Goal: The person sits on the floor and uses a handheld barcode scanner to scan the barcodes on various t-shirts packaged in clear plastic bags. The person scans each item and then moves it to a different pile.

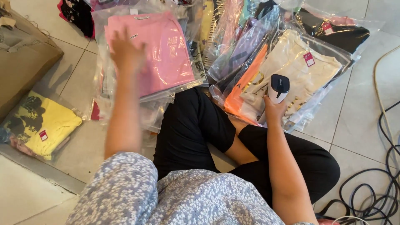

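A person sits cross-legged on the floor [354, 125]. The left hand [125, 52] is in the upper left of the frame, fingers spread wide, resting on or just over the pink bag [162, 50]. It is blurry, so I cannot tell if it touches. The pink bag lies on top of a stack of clear bags, just past the left knee.

The right hand [273, 111] is near the middle right of the frame. Its fingers are wrapped around a white scanner [278, 87] with a dark top. The scanner sits over the cream bag [304, 71].

A yellow bag [46, 123] lies at the left, beside a box [25, 58]. Black cables [383, 183] curl at the lower right.

The bags look slick. I think the stack could slide if the left hand pushes the pink bag sideways. The cables are close to the right knee and could snag a leg.
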